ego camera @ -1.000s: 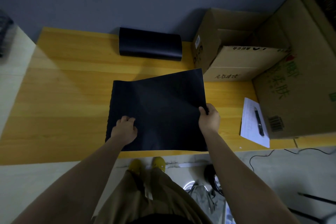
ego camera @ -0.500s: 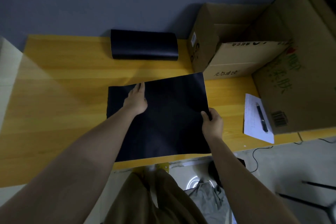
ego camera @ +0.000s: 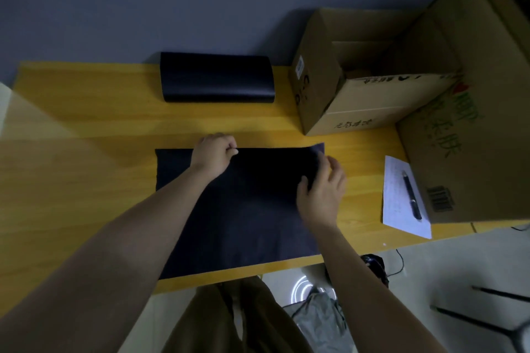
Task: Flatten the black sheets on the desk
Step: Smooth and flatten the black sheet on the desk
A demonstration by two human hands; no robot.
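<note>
Where the left hand [ego camera: 214, 155] curls, black sheet [ego camera: 243, 218] far edge hidden

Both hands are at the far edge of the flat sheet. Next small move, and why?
Probably press the far right corner down and smooth outward. The black sheet lies spread on the desk, but its far right corner looks slightly lifted by the right hand. The left hand, fingers curled, sits at the far edge. The rolled black sheet behind is untouched, so it comes after.
</note>
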